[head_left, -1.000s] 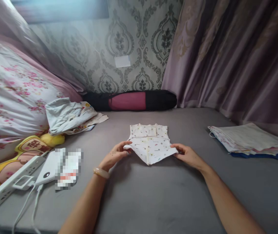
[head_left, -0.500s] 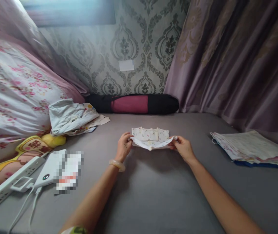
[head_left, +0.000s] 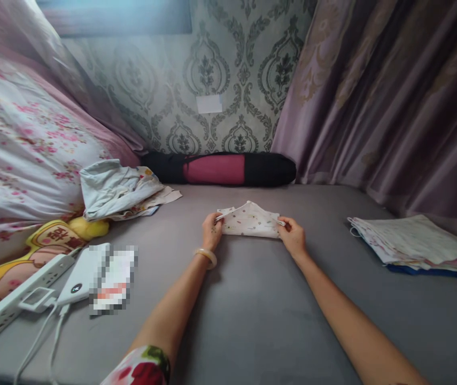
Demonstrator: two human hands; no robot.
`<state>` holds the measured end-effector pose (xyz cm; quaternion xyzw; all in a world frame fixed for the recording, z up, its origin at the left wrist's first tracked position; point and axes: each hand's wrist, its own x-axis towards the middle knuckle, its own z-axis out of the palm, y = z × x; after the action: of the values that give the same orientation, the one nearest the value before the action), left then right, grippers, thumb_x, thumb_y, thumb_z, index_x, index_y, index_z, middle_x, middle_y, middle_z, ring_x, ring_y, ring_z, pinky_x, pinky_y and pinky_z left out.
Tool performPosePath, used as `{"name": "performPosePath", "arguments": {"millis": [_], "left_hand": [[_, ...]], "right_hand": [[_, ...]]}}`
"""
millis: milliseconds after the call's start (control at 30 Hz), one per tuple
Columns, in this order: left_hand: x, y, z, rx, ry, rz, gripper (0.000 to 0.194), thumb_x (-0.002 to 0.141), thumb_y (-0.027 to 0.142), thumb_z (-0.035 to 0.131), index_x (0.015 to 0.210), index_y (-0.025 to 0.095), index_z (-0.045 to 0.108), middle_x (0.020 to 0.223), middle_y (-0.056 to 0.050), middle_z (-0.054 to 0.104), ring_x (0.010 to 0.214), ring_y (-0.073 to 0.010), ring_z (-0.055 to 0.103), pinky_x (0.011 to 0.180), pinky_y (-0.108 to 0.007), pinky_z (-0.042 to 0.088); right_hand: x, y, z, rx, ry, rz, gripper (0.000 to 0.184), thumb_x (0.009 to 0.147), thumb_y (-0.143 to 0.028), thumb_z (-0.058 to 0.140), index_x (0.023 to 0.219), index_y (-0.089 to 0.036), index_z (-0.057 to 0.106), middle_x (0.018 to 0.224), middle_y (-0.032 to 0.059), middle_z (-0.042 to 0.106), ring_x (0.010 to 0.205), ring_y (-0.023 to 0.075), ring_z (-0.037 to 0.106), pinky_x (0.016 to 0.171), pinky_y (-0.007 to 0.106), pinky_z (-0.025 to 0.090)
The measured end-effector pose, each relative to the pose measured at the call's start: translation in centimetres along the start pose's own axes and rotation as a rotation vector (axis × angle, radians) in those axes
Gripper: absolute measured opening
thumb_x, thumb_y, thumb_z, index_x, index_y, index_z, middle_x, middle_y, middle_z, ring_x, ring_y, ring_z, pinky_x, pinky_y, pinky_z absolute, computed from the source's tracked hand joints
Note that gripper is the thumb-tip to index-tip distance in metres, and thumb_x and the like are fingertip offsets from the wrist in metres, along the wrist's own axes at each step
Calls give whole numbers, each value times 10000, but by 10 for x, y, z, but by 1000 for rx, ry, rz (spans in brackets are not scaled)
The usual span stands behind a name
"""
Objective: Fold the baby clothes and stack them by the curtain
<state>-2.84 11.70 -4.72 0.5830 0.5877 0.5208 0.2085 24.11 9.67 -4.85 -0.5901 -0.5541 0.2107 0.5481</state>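
Note:
A small white printed cloth garment [head_left: 251, 221] lies folded on the grey bed sheet [head_left: 268, 310], its upper layer bent over toward the far side. My left hand [head_left: 212, 230] pinches the left end of that layer between thumb and fingers, a pale bangle [head_left: 206, 257] round the wrist. At the opposite end, my right hand [head_left: 292, 233] grips the right corner the same way. The layer's middle peaks between the two hands. Which kind of garment it is, I cannot tell.
A stack of folded clothes [head_left: 420, 243] lies at right, a loose clothes heap [head_left: 118, 190] at far left. Nearer on the left are a power strip [head_left: 23, 294], a white power bank [head_left: 86, 272] with cables and a yellow plush [head_left: 44, 246]. A black-and-red roll [head_left: 216, 169] lies along the wall.
Both hands have carried the garment's near edge up and away from me, folding it over the far part. The printed outer side now faces me.

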Motion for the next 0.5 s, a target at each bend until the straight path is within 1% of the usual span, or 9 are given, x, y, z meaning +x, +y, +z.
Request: {"name": "performPosePath", "arguments": {"millis": [133, 300, 433, 500], "left_hand": [[11, -3, 6, 57, -30, -34, 230, 771, 144, 511, 925, 152, 682, 909, -74, 693, 887, -189, 618, 862, -319, 466], [21, -3, 8, 110, -81, -76, 239, 772, 153, 495, 905, 151, 693, 797, -54, 683, 826, -186, 610, 812, -308, 463], [28, -7, 9, 129, -121, -98, 229, 789, 160, 484, 901, 136, 683, 768, -53, 673, 795, -176, 615, 787, -294, 462], [32, -10, 12, 122, -115, -110, 237, 802, 183, 511, 975, 121, 660, 847, -75, 683, 821, -177, 624, 802, -300, 467]], "right_hand": [[7, 8, 7, -103, -35, -25, 342, 720, -304, 501, 979, -150, 664, 970, 98, 708, 872, 207, 642, 833, 332, 491], [14, 15, 14, -197, -46, -46, 338, 733, -268, 469, 978, -151, 671, 978, 100, 712, 882, 209, 645, 848, 346, 488], [20, 16, 17, -284, -49, 9, 339, 762, -262, 461, 1009, -155, 668, 985, 96, 716, 886, 202, 653, 853, 337, 489], [22, 14, 17, -324, -40, 63, 353, 781, -259, 466, 1052, -149, 662, 1013, 110, 711, 920, 206, 657, 863, 331, 487]]}}
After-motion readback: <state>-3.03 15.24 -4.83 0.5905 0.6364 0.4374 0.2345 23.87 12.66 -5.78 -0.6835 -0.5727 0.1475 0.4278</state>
